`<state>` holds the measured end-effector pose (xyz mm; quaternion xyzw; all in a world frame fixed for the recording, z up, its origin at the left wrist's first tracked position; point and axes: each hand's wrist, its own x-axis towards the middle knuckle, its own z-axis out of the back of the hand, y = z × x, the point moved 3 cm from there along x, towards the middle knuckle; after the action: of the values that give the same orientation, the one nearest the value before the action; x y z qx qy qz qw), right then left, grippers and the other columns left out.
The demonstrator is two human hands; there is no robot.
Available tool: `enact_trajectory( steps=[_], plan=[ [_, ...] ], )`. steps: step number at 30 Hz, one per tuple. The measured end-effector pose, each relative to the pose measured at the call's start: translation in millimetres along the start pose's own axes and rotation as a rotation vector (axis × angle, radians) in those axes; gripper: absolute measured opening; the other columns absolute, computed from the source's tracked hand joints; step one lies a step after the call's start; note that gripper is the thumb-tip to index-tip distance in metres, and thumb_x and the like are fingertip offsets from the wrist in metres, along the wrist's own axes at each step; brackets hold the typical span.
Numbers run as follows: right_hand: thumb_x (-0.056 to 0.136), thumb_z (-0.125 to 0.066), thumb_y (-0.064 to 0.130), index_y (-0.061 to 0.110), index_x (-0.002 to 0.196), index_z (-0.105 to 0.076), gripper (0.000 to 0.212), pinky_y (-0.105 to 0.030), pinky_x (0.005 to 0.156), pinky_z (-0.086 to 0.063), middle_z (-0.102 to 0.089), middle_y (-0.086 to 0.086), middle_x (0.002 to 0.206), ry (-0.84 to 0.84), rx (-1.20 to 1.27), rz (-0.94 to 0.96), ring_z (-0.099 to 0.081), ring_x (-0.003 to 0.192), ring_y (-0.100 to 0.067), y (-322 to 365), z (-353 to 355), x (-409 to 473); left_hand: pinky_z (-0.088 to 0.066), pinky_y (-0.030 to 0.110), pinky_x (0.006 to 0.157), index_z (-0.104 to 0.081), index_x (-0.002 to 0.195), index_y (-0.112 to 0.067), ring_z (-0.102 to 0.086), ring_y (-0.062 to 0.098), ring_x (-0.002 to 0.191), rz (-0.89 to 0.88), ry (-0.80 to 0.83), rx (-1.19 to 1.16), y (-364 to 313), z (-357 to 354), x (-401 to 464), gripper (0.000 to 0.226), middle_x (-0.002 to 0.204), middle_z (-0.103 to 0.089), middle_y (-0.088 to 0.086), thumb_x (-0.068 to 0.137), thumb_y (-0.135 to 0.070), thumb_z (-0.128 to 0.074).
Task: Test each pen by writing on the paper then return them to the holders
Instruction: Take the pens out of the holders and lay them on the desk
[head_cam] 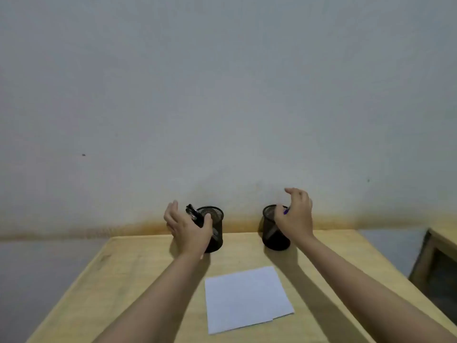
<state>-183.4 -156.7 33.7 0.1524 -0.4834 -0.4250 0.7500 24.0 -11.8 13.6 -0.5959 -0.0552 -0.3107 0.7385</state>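
- Both hands are raised at the far edge of the table (128, 273), each at one mesh holder, well apart from each other.
- Left hand (189, 227) is at the left holder (215, 226); its fingers are spread and straight, the thumb lies over the near rim, and it does not close on anything I can see.
- Black pens (193, 211) stand in this holder, leaning to the left; their tops are just beside the left palm.
- Right hand (295, 216) is over the right holder (270, 231), fingers loosely curved. A purple pen (286, 211) shows at its thumb side, but whether the hand pinches it I cannot tell.
- White paper (247, 298) lies flat on the table, nearer to the person than both holders, between the two forearms and slightly closer to the right one.
- No writing shows on the paper, so I judge the testing is at its beginning.
- For the coming move, a pen should be drawn upward along its long axis, then brought back toward the paper.
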Motion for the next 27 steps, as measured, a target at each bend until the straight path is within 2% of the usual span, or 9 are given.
enact_trajectory(
  steps=[3, 5, 7, 9, 12, 16, 19, 23, 27],
  plan=[
    [0.086, -0.057, 0.013, 0.007, 0.134, -0.043, 0.050, -0.034, 0.093, -0.037, -0.042, -0.014, 0.134, -0.023, 0.066, -0.216, -0.040, 0.124, -0.030, -15.4, 4.0, 6.6, -0.026, 0.035, 0.111, -0.015, 0.142, -0.002, -0.026, 0.028, 0.138, 0.218, 0.134, -0.156, 10.2, 0.4, 14.6, 0.090, 0.149, -0.023, 0.016, 0.077, -0.021, -0.074],
    [0.087, -0.058, 0.016, 0.008, 0.137, -0.040, 0.054, -0.031, 0.089, -0.038, -0.042, -0.014, 0.134, 0.015, 0.108, -0.293, -0.048, 0.110, -0.026, -21.6, 1.8, 10.8, -0.031, 0.030, 0.105, -0.015, 0.142, -0.003, -0.036, 0.026, 0.133, 0.272, 0.214, -0.225, 15.4, -4.2, 25.1, 0.086, 0.146, -0.032, 0.017, 0.080, -0.017, -0.072],
    [0.088, -0.057, 0.016, 0.008, 0.139, -0.038, 0.055, -0.028, 0.084, -0.037, -0.047, -0.014, 0.124, 0.048, 0.133, -0.327, -0.049, 0.095, -0.021, -25.9, -3.3, 14.6, -0.036, 0.029, 0.097, -0.018, 0.141, -0.005, -0.046, 0.026, 0.123, 0.294, 0.242, -0.231, 16.2, -8.3, 29.6, 0.081, 0.139, -0.041, 0.016, 0.081, -0.018, -0.071],
    [0.088, -0.056, 0.015, 0.008, 0.139, -0.037, 0.055, -0.031, 0.082, -0.040, -0.052, -0.012, 0.110, 0.074, 0.148, -0.340, -0.050, 0.092, -0.023, -29.7, -8.0, 19.1, -0.039, 0.031, 0.092, -0.024, 0.139, -0.009, -0.051, 0.027, 0.113, 0.309, 0.225, -0.202, 15.3, -11.3, 36.8, 0.075, 0.132, -0.047, 0.014, 0.081, -0.023, -0.070],
    [0.088, -0.056, 0.013, 0.005, 0.136, -0.042, 0.051, -0.032, 0.085, -0.041, -0.055, -0.009, 0.102, 0.108, 0.128, -0.318, -0.053, 0.099, -0.026, -32.5, -12.8, 23.4, -0.039, 0.030, 0.087, -0.033, 0.135, -0.013, -0.049, 0.022, 0.100, 0.315, 0.220, -0.216, 10.0, -17.6, 44.0, 0.063, 0.120, -0.049, 0.007, 0.083, -0.023, -0.067],
    [0.088, -0.059, 0.010, 0.003, 0.131, -0.049, 0.045, -0.028, 0.090, -0.039, -0.058, -0.013, 0.119, 0.086, 0.090, -0.216, -0.054, 0.112, -0.028, -29.3, -15.3, 27.3, -0.044, 0.032, 0.089, -0.051, 0.122, -0.015, -0.055, 0.022, 0.097, 0.270, 0.179, -0.255, 4.3, -26.6, 46.9, 0.042, 0.109, -0.054, 0.005, 0.083, -0.014, -0.065],
    [0.087, -0.061, 0.010, 0.005, 0.129, -0.052, 0.043, -0.031, 0.094, -0.043, -0.059, -0.012, 0.120, 0.111, 0.086, -0.161, -0.056, 0.111, -0.026, -26.2, -19.4, 26.3, -0.046, 0.028, 0.083, -0.059, 0.112, -0.012, -0.059, 0.019, 0.093, 0.233, 0.199, -0.304, 1.1, -33.2, 45.9, 0.031, 0.104, -0.063, 0.007, 0.082, -0.003, -0.063],
    [0.089, -0.059, 0.008, 0.009, 0.127, -0.054, 0.038, -0.036, 0.090, -0.051, -0.064, -0.006, 0.105, 0.159, 0.130, -0.131, -0.061, 0.099, -0.023, -23.9, -20.9, 22.2, -0.043, 0.023, 0.079, -0.064, 0.109, -0.009, -0.057, 0.013, 0.085, 0.184, 0.261, -0.336, -4.8, -39.2, 43.1, 0.028, 0.098, -0.065, 0.005, 0.084, 0.002, -0.060],
    [0.090, -0.057, 0.006, 0.011, 0.122, -0.055, 0.032, -0.028, 0.073, -0.047, -0.059, 0.001, 0.087, 0.169, 0.127, -0.114, -0.058, 0.079, -0.016, -24.1, -19.8, 22.0, -0.046, 0.024, 0.084, -0.065, 0.108, -0.011, -0.063, 0.016, 0.096, 0.180, 0.327, -0.342, -2.9, -44.5, 41.8, 0.027, 0.101, -0.068, 0.009, 0.089, 0.003, -0.052]
  ],
)
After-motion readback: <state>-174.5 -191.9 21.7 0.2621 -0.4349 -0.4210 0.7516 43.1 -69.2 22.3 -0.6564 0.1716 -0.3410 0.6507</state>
